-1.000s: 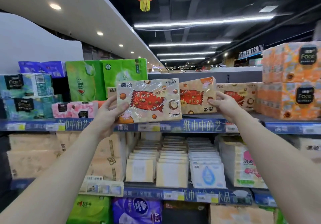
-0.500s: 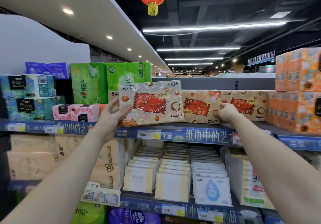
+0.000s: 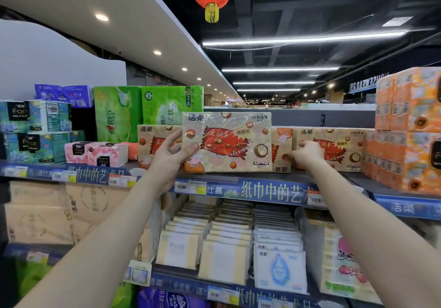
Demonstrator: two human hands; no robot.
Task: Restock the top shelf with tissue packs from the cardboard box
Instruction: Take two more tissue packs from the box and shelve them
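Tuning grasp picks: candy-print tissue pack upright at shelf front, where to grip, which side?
Likely the short ends, from the aisle side. The tissue pack is upright, long edge down, with other packs close behind, leaving the ends free; the left hand grips its left end.

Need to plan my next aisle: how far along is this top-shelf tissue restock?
Done: matching shelved packs already stand on the top shelf. In hand: the left hand grips one more pack at the shelf's front, and the right hand is at a shelved pack's edge. Left: seating that pack; the box is out of view, so the remaining count is unknowable.
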